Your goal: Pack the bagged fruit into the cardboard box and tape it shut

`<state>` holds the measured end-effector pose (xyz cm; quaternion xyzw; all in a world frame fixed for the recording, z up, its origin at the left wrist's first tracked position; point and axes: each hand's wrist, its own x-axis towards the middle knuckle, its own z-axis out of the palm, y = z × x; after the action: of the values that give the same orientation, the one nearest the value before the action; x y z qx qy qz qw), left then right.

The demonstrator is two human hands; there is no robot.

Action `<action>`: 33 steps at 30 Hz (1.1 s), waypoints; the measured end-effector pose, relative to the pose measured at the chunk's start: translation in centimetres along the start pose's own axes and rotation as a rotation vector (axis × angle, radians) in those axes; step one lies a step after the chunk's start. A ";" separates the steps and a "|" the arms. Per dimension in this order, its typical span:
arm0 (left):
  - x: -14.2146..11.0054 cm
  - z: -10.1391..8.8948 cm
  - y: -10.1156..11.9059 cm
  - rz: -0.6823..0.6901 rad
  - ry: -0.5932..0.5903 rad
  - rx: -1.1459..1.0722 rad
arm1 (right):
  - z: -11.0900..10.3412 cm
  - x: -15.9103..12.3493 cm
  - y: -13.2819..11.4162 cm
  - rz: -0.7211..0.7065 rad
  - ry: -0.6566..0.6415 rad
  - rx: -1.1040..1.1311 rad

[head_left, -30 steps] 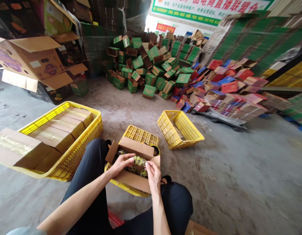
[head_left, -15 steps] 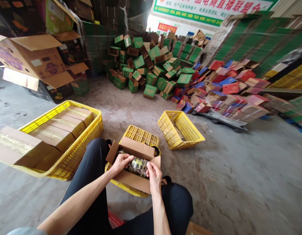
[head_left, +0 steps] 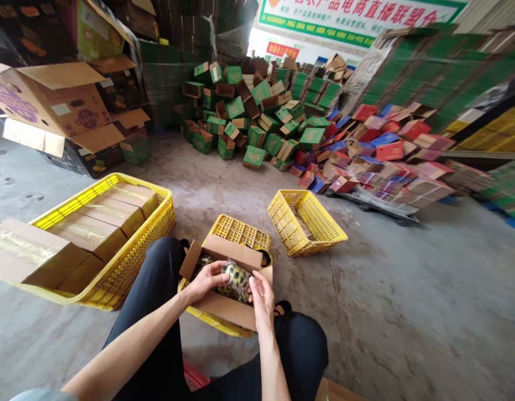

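Note:
Between both hands is a clear-wrapped packet (head_left: 236,280) with yellow-green colour and dark spots; its contents I cannot make out. My left hand (head_left: 208,279) grips its left end between thumb and fingers. At the right end, my right hand (head_left: 261,292) pinches it. The packet is held over an open cardboard box (head_left: 230,250) whose flaps stand outward. Similar spotted packets (head_left: 202,263) show partly inside the box, the rest hidden by my hands. The box rests on an upturned yellow crate (head_left: 241,229), with a roll of tape (head_left: 266,257) at its far right corner.
To the left a large yellow crate (head_left: 134,262) holds several taped cardboard boxes (head_left: 90,225). A smaller yellow crate (head_left: 320,220) stands on the floor ahead to the right. Farther off lie heaps of green boxes (head_left: 255,156) and red and blue boxes (head_left: 389,150). Large cartons (head_left: 65,103) are stacked at left.
The packet has turned and tilted in my hands, its left end raised, so more of its dark spots show. The crates and boxes have stayed in place.

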<state>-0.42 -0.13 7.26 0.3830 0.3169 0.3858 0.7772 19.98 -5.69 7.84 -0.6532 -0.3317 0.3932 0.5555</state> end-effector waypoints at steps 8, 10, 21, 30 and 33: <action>-0.3 -0.2 0.1 0.007 -0.058 0.052 | 0.5 -1.3 -1.0 -0.221 -0.226 -0.238; -0.3 -0.1 0.1 -0.024 -0.074 -0.035 | 0.5 -1.1 -0.9 -0.138 -0.237 -0.174; -0.3 0.4 -0.7 -0.126 -0.271 -0.119 | 1.6 -1.9 -2.0 0.142 -0.400 0.318; -0.6 1.0 0.0 -0.041 -0.362 -0.083 | 1.4 -1.9 -1.9 0.144 -0.409 0.366; -0.6 0.7 0.0 -0.023 -0.353 -0.009 | 1.1 -1.6 -1.2 0.105 -0.398 0.312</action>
<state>-0.12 -0.88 7.71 0.4374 0.1782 0.3053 0.8269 18.26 -6.35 9.18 -0.4855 -0.3354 0.5889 0.5522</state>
